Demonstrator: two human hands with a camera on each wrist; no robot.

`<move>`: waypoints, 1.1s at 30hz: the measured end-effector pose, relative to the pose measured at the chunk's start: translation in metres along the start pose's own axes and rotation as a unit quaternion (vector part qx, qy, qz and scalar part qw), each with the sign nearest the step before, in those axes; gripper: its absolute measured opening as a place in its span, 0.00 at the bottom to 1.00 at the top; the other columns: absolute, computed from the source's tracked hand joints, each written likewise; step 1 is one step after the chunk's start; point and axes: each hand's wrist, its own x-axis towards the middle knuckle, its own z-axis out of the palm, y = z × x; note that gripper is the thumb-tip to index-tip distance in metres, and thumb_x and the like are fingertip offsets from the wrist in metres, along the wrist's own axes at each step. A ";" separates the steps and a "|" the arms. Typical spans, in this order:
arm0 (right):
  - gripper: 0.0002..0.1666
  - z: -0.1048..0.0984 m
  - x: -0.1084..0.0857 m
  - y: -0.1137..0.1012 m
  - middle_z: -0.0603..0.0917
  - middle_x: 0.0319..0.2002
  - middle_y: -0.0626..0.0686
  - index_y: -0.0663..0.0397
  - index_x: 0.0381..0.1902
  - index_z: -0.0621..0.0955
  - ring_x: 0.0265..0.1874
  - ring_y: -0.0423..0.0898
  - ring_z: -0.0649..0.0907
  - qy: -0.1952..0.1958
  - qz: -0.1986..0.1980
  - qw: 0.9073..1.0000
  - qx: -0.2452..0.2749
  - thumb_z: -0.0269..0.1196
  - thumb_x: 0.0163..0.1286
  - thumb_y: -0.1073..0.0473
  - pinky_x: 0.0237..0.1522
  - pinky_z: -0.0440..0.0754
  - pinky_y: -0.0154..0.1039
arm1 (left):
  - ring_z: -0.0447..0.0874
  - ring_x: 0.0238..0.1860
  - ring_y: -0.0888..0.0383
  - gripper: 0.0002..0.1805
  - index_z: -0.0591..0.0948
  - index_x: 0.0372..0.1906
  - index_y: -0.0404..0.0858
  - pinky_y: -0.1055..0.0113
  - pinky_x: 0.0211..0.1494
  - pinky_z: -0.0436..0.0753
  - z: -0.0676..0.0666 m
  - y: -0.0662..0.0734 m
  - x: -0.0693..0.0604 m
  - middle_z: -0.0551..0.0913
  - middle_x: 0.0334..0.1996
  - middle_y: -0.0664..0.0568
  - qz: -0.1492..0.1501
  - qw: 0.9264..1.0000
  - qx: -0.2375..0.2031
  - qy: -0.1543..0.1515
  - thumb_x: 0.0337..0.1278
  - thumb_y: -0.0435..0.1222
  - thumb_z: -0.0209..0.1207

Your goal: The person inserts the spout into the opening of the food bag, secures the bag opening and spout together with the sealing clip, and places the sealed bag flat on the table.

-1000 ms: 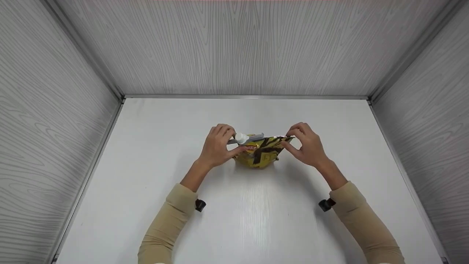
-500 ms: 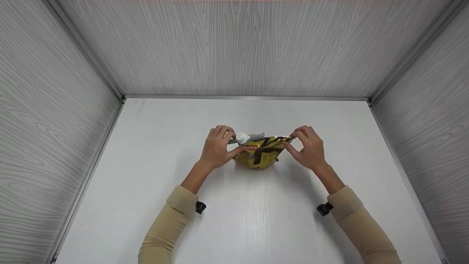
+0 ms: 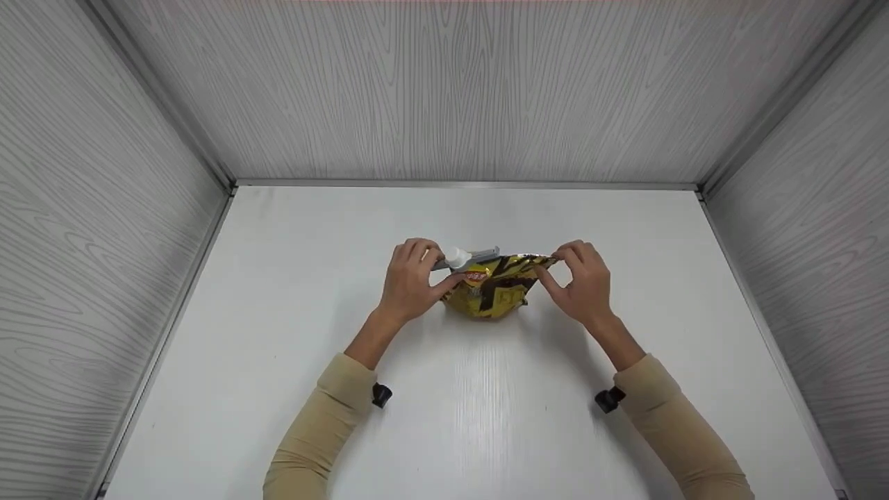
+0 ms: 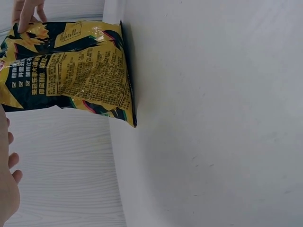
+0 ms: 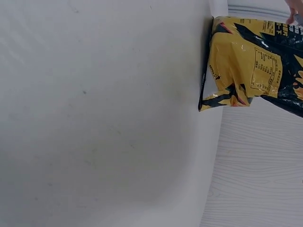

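Observation:
A yellow and black snack bag [image 3: 489, 295] stands on the white table with its top edge upward. Along the left part of that edge lies a grey bag clip [image 3: 484, 256] with a white spout cap. My left hand [image 3: 411, 281] holds the clip's left end with the fingers, its thumb against the bag's front. At the top right corner, my right hand [image 3: 585, 283] pinches the bag between thumb and fingers. Printed text covers the bag [image 4: 80, 71] in the left wrist view. The right wrist view shows the bag's lower side, and my right hand is out of sight there.
The white tabletop [image 3: 486, 410] is bounded by grey wood-grain panels [image 3: 458, 97] at the back and both sides. A metal strip [image 3: 312, 182] runs along the back edge. Small black cameras sit at both cuffs.
My right forearm has shifted slightly inward and toward me, with the hand still on the bag's corner. The clip and the bag's top edge have tipped up slightly. My left hand has barely moved.

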 end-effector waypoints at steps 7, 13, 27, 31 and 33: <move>0.18 0.002 0.000 -0.002 0.84 0.38 0.59 0.62 0.35 0.83 0.38 0.57 0.83 0.008 0.008 1.000 -0.006 0.76 0.62 0.54 0.41 0.81 0.55 | 0.81 0.53 0.50 0.27 0.82 0.41 0.39 0.53 0.60 0.81 0.001 0.000 0.000 0.84 0.46 0.49 -0.008 1.000 0.004 0.004 0.59 0.59 0.71; 0.17 0.001 0.000 -0.004 0.83 0.37 0.59 0.62 0.33 0.83 0.36 0.57 0.82 0.019 -0.004 1.000 -0.004 0.78 0.60 0.55 0.39 0.79 0.55 | 0.81 0.53 0.50 0.27 0.82 0.42 0.39 0.53 0.60 0.80 -0.001 0.001 -0.001 0.85 0.45 0.49 -0.012 1.000 0.001 -0.003 0.59 0.59 0.71; 0.15 -0.002 0.000 -0.010 0.84 0.35 0.59 0.61 0.31 0.83 0.34 0.57 0.81 0.026 -0.025 0.999 0.010 0.77 0.58 0.58 0.36 0.77 0.54 | 0.80 0.54 0.49 0.27 0.82 0.41 0.39 0.52 0.61 0.80 -0.006 0.000 -0.005 0.84 0.44 0.50 -0.008 1.000 0.001 0.003 0.59 0.59 0.71; 0.15 -0.003 -0.002 -0.011 0.84 0.35 0.59 0.61 0.30 0.82 0.35 0.57 0.82 0.025 -0.027 0.999 0.013 0.77 0.58 0.58 0.37 0.79 0.55 | 0.80 0.53 0.49 0.27 0.82 0.40 0.40 0.52 0.60 0.80 -0.008 0.001 -0.007 0.84 0.44 0.50 -0.003 1.000 0.010 0.004 0.59 0.60 0.71; 0.15 -0.003 -0.002 -0.012 0.84 0.35 0.59 0.61 0.30 0.82 0.36 0.57 0.82 0.023 -0.028 0.999 0.014 0.77 0.58 0.57 0.38 0.79 0.55 | 0.80 0.53 0.49 0.27 0.82 0.40 0.40 0.52 0.60 0.81 -0.008 0.001 -0.008 0.85 0.44 0.49 0.000 1.000 0.014 0.007 0.59 0.60 0.71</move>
